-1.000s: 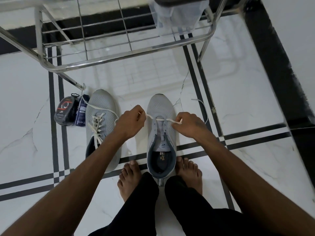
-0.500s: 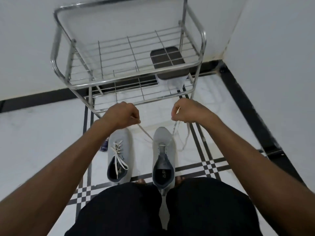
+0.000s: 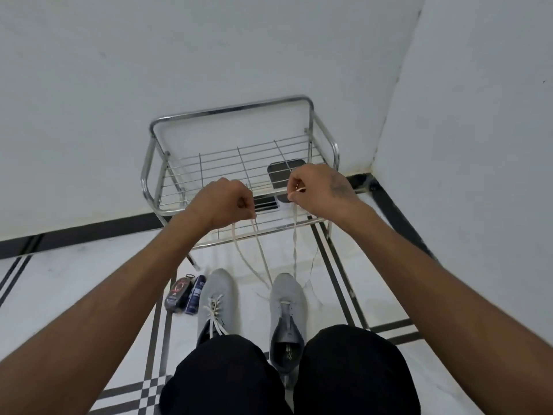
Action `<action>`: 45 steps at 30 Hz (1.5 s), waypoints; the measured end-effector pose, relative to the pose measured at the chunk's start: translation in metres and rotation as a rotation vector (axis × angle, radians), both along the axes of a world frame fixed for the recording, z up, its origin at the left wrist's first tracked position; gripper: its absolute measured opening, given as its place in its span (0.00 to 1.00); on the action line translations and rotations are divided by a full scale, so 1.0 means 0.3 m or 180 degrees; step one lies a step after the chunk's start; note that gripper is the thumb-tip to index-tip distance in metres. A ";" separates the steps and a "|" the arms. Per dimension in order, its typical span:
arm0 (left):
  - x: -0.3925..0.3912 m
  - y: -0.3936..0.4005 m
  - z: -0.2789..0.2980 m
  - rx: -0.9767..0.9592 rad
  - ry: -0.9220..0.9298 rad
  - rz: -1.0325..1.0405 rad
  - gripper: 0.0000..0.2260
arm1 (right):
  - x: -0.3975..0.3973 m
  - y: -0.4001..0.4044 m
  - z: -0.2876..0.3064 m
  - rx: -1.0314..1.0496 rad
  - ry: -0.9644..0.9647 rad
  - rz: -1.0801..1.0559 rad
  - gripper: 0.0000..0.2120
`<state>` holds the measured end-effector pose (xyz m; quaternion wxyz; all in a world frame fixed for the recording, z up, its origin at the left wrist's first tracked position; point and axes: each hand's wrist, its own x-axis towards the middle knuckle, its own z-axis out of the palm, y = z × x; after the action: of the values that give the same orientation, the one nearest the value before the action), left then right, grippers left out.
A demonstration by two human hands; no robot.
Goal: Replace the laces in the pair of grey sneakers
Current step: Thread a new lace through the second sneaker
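Mid-frame, both hands are raised, each grip pinching one end of a white lace (image 3: 263,259): left hand (image 3: 223,202) in a closed fist, right hand (image 3: 317,187) with fingertips pressed together. The lace drops to the right sneaker (image 3: 287,319) at lower centre on the floor (image 3: 74,280). The left sneaker (image 3: 218,301), laced, stands just beside it.

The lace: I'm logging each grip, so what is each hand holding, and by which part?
Both hold the white lace threaded through the right sneaker: left hand grips one side, right hand pinches the other near its tip.
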<state>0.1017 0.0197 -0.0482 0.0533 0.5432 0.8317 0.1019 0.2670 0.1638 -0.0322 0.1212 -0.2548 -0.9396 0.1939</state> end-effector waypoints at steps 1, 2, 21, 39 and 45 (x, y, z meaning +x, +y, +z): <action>-0.001 -0.006 0.022 0.0090 -0.0059 0.0037 0.02 | -0.001 -0.003 0.018 0.0132 0.0008 -0.0022 0.03; -0.003 -0.009 0.042 0.0167 -0.0123 0.0061 0.02 | -0.002 -0.003 0.034 0.0217 0.0036 -0.0031 0.03; 0.042 -0.002 0.271 0.1827 -0.1875 -0.0066 0.06 | -0.045 -0.034 0.224 -0.0430 0.1373 0.0037 0.05; 0.094 0.074 0.275 0.2243 -0.1345 0.0117 0.01 | -0.042 -0.027 0.233 -0.0865 0.1791 -0.0064 0.06; 0.096 0.064 0.212 0.2023 -0.1367 0.0064 0.05 | -0.031 -0.029 0.165 -0.1066 0.1804 -0.0229 0.06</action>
<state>0.1305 0.0389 0.0155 0.0542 0.4907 0.7338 0.4666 0.2577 0.1552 0.0173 0.3409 -0.2402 -0.8139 0.4045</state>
